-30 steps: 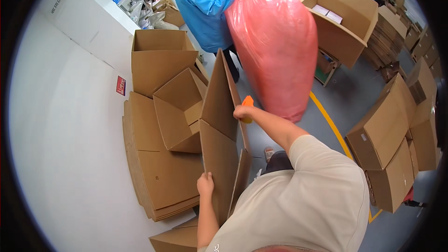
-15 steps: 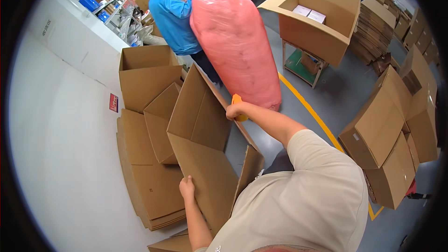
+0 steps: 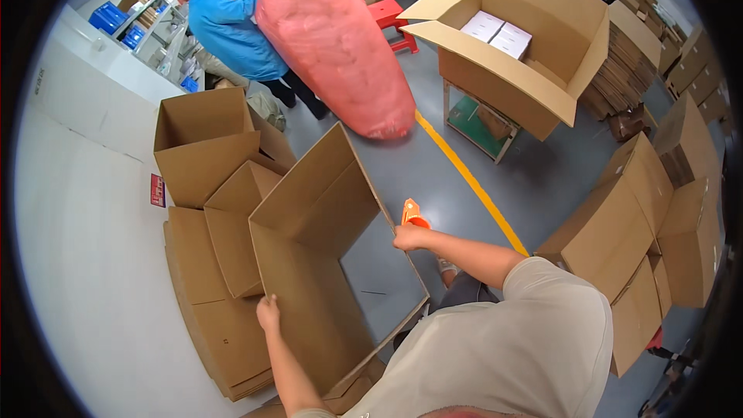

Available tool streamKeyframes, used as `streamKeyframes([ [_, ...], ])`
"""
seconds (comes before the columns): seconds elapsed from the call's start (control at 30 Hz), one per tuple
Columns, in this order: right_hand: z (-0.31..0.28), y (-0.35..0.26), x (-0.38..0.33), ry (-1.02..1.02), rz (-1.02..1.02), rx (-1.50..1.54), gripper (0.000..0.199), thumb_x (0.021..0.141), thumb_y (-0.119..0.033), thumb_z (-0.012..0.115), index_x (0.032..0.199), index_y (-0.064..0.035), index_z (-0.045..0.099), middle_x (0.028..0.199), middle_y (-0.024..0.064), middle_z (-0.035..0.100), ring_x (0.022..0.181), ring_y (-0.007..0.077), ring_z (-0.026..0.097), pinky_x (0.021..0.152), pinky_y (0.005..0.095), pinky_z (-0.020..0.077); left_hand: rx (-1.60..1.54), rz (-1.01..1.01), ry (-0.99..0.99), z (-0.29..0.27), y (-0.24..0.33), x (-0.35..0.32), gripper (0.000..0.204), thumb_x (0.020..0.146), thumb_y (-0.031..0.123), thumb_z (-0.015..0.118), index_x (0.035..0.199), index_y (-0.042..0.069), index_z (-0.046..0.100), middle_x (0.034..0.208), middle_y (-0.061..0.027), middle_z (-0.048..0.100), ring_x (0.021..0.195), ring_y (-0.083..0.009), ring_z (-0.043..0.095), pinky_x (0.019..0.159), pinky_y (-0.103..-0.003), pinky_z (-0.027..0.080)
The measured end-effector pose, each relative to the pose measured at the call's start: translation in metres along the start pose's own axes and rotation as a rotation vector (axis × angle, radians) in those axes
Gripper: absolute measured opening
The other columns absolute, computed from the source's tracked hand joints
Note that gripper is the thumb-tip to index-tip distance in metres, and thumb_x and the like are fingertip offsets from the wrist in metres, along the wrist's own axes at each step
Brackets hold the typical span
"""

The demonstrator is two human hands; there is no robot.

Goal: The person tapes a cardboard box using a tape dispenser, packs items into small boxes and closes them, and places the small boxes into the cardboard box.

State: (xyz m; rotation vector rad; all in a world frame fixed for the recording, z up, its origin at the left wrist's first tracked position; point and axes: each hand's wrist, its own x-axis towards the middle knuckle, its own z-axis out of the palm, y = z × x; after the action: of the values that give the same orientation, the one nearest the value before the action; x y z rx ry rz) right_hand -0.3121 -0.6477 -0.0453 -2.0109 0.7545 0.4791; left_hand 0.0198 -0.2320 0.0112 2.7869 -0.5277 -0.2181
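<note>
The person's left hand (image 3: 268,313) grips the near edge of a large brown corrugated cardboard box (image 3: 317,263) that is opened into a square tube, its fingers curled over the panel's rim. The right hand (image 3: 409,238) is closed around an orange plastic tape dispenser (image 3: 412,214) and rests at the far right edge of the same box, touching the cardboard there. The box stands on the grey floor (image 3: 464,155) directly in front of the person, with floor showing through its open middle (no bottom closed yet). Just to its left, a stack of flattened and half-opened brown cardboard boxes (image 3: 209,209) leans against the white wall (image 3: 77,248).

Beyond the box, a person in a blue jacket (image 3: 228,31) carries a big pink plastic sack (image 3: 333,42), well apart from the hands. A yellow line (image 3: 472,186) runs across the floor between them. To the right, a large open cardboard carton holding white flat packs (image 3: 526,46) sits on a low bench, and more folded brown cartons (image 3: 642,209) stand at the right side
</note>
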Motion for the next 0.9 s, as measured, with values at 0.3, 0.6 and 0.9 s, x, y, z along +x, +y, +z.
streamKeyframes([
  [0.3, 0.047, 0.037, -0.051, 0.033, 0.020, 0.120, 0.059, 0.092, -0.048, 0.064, 0.110, 0.0079, 0.070, 0.103, 0.0266, 0.073, 0.094, 0.0372, 0.072, 0.087, 0.0449, 0.0553, -0.072, 0.044, 0.298, 0.000, 0.098, -0.008, 0.053, 0.099, 0.038, 0.065, 0.137, 0.003, 0.058, 0.132, -0.0198, 0.063, 0.121, -0.0367, 0.060, 0.102, -0.043, 0.048],
  [0.6, -0.047, 0.055, -0.142, 0.177, -0.032, 0.559, 0.039, 0.096, -0.041, 0.068, 0.100, -0.0031, 0.076, 0.089, 0.0066, 0.072, 0.083, 0.0137, 0.065, 0.074, 0.0333, 0.0525, 0.172, -0.764, 0.337, 0.097, 0.060, -0.222, 0.106, 0.089, 0.049, 0.075, 0.160, 0.000, 0.015, 0.166, -0.0267, 0.018, 0.148, -0.0373, 0.035, 0.112, -0.068, 0.032],
  [0.9, -0.143, -0.074, 0.029, 0.641, -0.448, -0.712, 0.055, 0.090, -0.051, 0.070, 0.108, 0.0011, 0.067, 0.115, 0.0227, 0.068, 0.095, 0.0419, 0.067, 0.081, 0.0485, 0.0545, -1.168, -0.544, 0.274, 0.164, -0.012, -0.249, 0.096, 0.078, -0.009, 0.060, 0.161, 0.003, 0.013, 0.158, -0.0193, 0.036, 0.143, -0.0328, 0.041, 0.119, -0.038, 0.032],
])
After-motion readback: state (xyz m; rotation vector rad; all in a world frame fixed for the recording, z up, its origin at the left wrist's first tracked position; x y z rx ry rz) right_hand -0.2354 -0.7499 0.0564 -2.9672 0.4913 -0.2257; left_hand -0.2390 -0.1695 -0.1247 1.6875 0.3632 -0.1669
